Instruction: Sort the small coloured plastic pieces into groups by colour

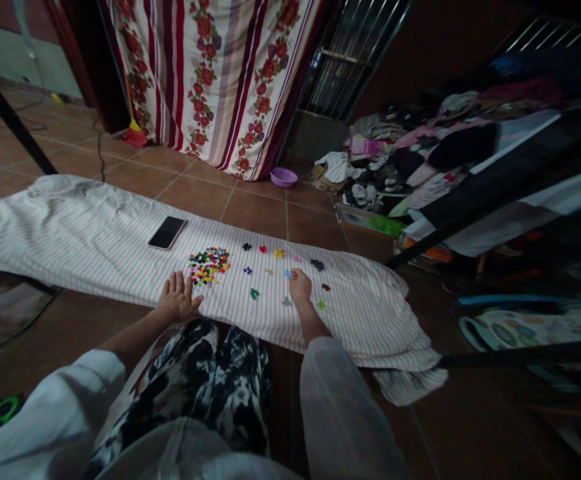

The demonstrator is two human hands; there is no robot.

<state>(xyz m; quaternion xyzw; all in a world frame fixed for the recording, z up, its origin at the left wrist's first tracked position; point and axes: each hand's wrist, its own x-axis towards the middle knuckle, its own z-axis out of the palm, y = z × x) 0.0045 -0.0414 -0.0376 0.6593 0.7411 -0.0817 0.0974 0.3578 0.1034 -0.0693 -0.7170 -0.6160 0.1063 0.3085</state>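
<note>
We see a mixed pile of small coloured pieces [210, 265] on a striped cloth [95, 230], with single-colour clusters, among them yellow [279, 254], green [255, 293] and grey [287, 301], set apart to its right, presumably so that colours stay distinct. Our left hand [176, 298] lies palm down just beside the pile, fingers spread and gripping nothing, perhaps as a brace for our forward lean. Our right hand [301, 287] is curled, fingertips drawn in at the light-blue pieces [287, 274], a posture suited to such small parts; we cannot tell whether the tips close on one. A smartphone [167, 233] lies beyond the pile, out of both hands' way.
</note>
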